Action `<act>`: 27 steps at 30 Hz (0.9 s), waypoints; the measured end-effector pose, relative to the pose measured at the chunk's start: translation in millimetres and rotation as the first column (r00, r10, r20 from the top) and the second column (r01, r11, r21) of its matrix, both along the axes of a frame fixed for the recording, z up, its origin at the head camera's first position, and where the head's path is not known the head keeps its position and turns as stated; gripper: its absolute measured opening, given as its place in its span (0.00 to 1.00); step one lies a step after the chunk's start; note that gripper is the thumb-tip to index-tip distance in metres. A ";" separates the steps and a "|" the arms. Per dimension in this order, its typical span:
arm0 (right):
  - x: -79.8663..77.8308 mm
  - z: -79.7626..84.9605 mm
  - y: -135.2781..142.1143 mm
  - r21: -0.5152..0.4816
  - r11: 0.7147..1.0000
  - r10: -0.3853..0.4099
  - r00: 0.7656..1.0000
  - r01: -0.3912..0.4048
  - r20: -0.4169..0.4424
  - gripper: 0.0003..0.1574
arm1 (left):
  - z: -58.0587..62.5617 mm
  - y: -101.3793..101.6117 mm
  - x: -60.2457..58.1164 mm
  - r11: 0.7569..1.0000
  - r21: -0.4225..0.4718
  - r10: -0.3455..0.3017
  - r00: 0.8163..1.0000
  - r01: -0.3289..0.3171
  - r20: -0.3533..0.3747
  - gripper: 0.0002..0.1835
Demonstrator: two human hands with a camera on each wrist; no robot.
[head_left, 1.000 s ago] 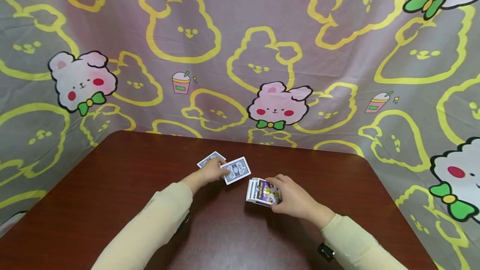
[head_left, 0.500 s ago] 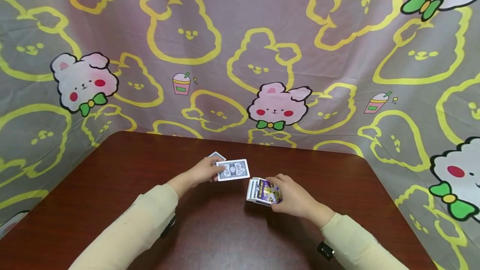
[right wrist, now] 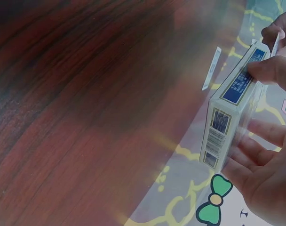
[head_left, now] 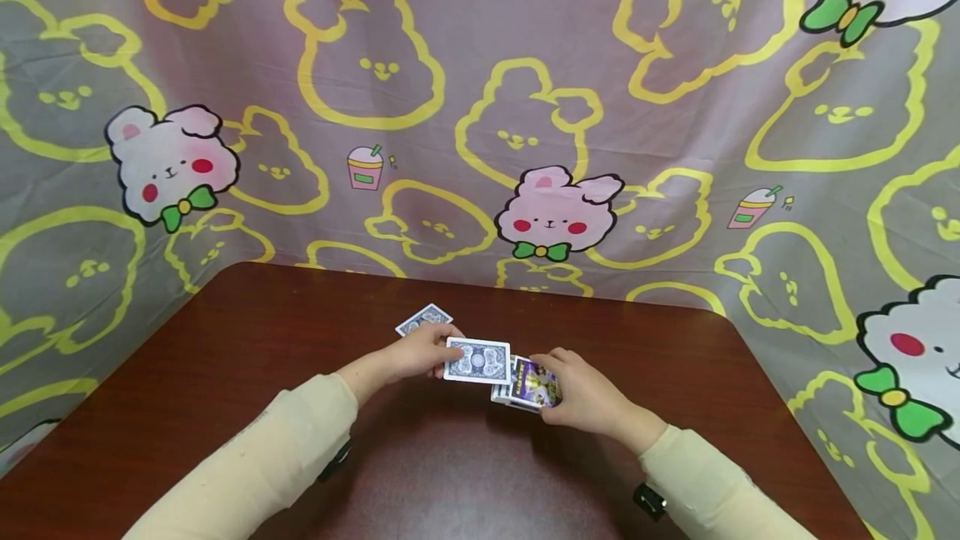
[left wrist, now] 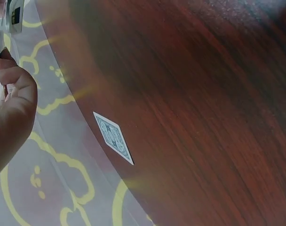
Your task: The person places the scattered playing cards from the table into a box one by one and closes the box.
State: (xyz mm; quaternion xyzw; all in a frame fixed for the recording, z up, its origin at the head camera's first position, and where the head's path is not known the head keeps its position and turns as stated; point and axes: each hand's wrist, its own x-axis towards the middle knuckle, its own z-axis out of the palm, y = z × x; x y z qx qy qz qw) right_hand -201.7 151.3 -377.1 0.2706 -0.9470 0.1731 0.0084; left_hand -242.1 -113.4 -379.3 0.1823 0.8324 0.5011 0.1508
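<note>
My left hand (head_left: 420,352) pinches a playing card (head_left: 480,360) by its left end, its blue-and-white back facing up. The far end of that card overlaps the open end of a playing card box (head_left: 537,384) in the head view; whether they touch I cannot tell. Around the box's right end, my right hand (head_left: 592,398) grips with thumb and fingers. White-edged cards (head_left: 504,392) show at the box's left end. In the right wrist view the box (right wrist: 230,113) shows a blue side panel and a barcode. Another playing card (left wrist: 113,137) lies on the table behind my left hand.
A dark reddish wooden table (head_left: 247,373) spans the space below both hands. Behind it and at its sides hangs a grey cloth (head_left: 420,140) with yellow outlines and cartoon rabbits. Black straps with small devices (head_left: 649,502) sit at the wrists.
My left hand first drew the card left and levelled it, then brought it right and nearer, over the box's open end. My right hand and the box have barely moved.
</note>
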 end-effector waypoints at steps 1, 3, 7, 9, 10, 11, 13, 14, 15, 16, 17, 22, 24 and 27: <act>-0.1 0.1 -0.2 -0.002 1.000 0.003 1.000 -0.003 -0.003 0.40 | -0.1 0.5 0.5 1.000 -0.003 -0.005 1.000 0.005 -0.010 0.12; -0.3 0.0 -0.4 -0.005 1.000 0.006 1.000 -0.006 -0.007 0.40 | 0.0 1.2 1.4 1.000 -0.008 -0.011 1.000 0.011 -0.023 0.12; -0.3 -0.3 -0.1 -0.006 1.000 0.005 1.000 -0.005 -0.011 0.40 | -0.8 1.0 2.6 1.000 -0.022 -0.018 0.999 0.017 -0.043 0.11; -0.1 -0.2 0.0 -0.008 1.000 0.004 1.000 -0.004 -0.010 0.40 | -0.9 0.7 3.3 0.999 -0.026 -0.022 0.999 0.020 -0.046 0.10; -0.1 0.0 0.1 -0.009 1.000 0.005 1.000 -0.005 -0.010 0.40 | -0.9 0.6 3.7 0.999 -0.030 -0.024 0.999 0.023 -0.048 0.10; 0.1 0.2 0.2 -0.010 1.000 0.006 1.000 -0.006 -0.011 0.40 | -0.8 0.5 4.1 0.999 -0.031 -0.027 0.998 0.025 -0.048 0.10; 0.3 0.4 0.1 -0.014 1.000 0.006 1.000 -0.006 -0.013 0.40 | -0.5 0.3 4.7 0.999 -0.037 -0.028 0.998 0.027 -0.048 0.10; 0.5 0.6 0.1 -0.014 1.000 0.006 1.000 -0.007 -0.015 0.40 | -0.4 0.3 5.1 0.999 -0.042 -0.030 0.998 0.028 -0.050 0.10; 0.4 0.4 0.2 -0.013 1.000 0.005 1.000 -0.006 -0.019 0.40 | -0.1 0.7 5.4 0.999 -0.045 -0.030 0.998 0.028 -0.046 0.10; 0.5 0.5 0.0 -0.013 1.000 0.004 1.000 -0.004 -0.021 0.40 | 0.1 1.2 5.7 0.998 -0.048 -0.032 0.998 0.029 -0.046 0.10; 0.6 0.3 0.0 -0.011 1.000 0.003 1.000 -0.003 -0.022 0.40 | 0.5 1.8 6.2 0.998 -0.051 -0.033 0.998 0.031 -0.045 0.11; 0.8 0.8 -1.2 -0.009 1.000 0.001 1.000 -0.001 -0.012 0.40 | 1.0 5.9 8.6 0.998 -0.039 -0.057 0.998 0.055 -0.034 0.11; 0.9 1.2 -1.7 -0.010 1.000 0.003 1.000 -0.003 -0.006 0.40 | 1.0 7.6 9.6 0.998 -0.029 -0.062 0.998 0.061 -0.033 0.11; 0.9 1.4 -2.1 -0.005 1.000 0.004 1.000 -0.004 -0.004 0.40 | 0.6 10.5 10.7 0.999 -0.020 -0.051 0.998 0.050 -0.035 0.10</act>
